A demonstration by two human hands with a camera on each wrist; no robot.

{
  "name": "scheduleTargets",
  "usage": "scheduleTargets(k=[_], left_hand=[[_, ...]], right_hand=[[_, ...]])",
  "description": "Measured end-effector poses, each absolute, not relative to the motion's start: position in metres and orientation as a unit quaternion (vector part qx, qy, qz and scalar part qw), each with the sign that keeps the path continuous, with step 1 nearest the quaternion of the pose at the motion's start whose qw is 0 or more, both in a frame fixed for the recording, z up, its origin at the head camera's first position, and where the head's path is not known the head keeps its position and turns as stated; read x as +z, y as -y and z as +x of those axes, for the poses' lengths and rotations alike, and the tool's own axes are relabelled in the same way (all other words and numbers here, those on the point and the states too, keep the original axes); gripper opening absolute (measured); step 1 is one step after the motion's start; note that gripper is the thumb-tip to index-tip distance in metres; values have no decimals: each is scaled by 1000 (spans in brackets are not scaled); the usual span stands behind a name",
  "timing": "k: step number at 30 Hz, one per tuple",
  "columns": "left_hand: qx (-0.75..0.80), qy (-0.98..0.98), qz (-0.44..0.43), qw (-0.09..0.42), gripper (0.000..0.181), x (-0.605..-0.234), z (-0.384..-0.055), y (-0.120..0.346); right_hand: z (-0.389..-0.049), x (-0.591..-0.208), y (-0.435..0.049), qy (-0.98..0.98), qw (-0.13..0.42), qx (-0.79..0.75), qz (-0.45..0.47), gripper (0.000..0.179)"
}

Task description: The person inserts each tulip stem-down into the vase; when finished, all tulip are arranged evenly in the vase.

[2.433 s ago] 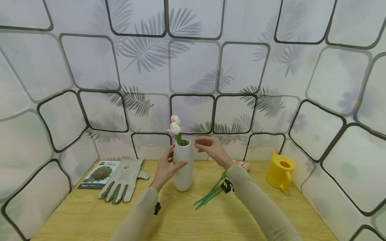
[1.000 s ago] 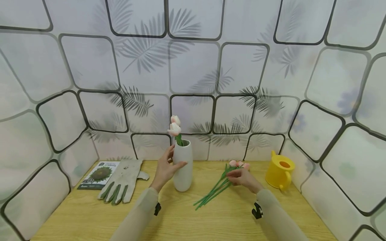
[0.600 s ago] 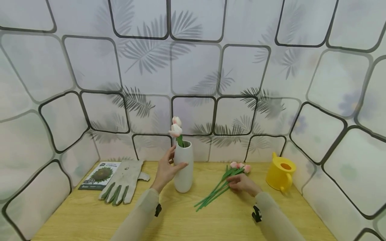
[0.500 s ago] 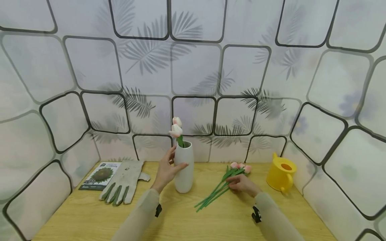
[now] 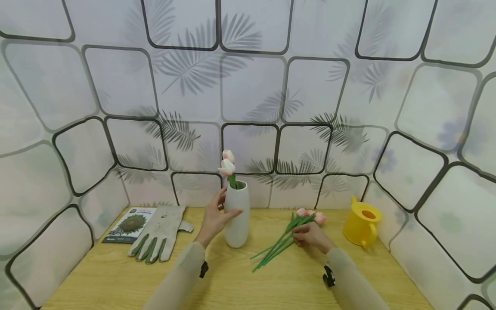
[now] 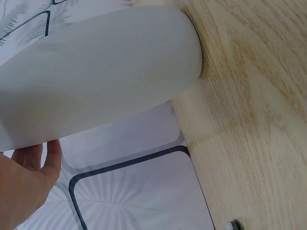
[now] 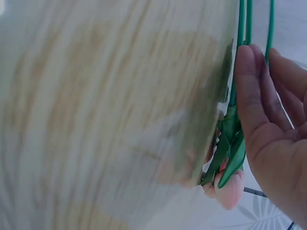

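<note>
A white vase (image 5: pixel 237 219) stands upright on the wooden table, with pale pink-and-white tulips (image 5: pixel 227 167) leaning out of its mouth. My left hand (image 5: pixel 214 217) holds the vase around its side, thumb across the front and fingers behind; the left wrist view shows fingertips against the vase wall (image 6: pixel 110 72). To the right lies a bunch of pink tulips (image 5: pixel 298 220) with green stems. My right hand (image 5: pixel 311 237) pinches a stem there, below the leaves. In the right wrist view, one green stem (image 7: pixel 271 24) runs between thumb and fingers, the others beside them.
At the left, a grey-white work glove (image 5: pixel 159 232) overlaps a seed packet (image 5: pixel 129 224) with a sunflower picture. A yellow watering can (image 5: pixel 360 224) stands at the right. Patterned walls (image 5: pixel 248 86) close off the back and both sides of the table (image 5: pixel 232 284).
My right hand has gone from beside the vase mouth down to the lying tulips. Just now one stem and a bloom have shifted slightly. My left hand stays on the vase.
</note>
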State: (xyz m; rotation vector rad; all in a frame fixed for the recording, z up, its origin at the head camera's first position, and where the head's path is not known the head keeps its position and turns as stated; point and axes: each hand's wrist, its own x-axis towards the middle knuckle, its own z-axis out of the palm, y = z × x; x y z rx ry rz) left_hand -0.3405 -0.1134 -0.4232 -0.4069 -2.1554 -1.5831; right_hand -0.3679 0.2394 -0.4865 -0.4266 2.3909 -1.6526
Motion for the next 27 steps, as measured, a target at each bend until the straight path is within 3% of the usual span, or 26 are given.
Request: scheduleTargets(k=[15, 27], left_hand=[[-572, 780, -143, 210, 84, -423, -341, 113], [-575, 778, -146, 208, 83, -419, -336, 112]], right_hand=[[-361, -470, -236, -754, 30, -654, -54, 40], [-359, -449, -225, -717, -86, -692, -5, 43]])
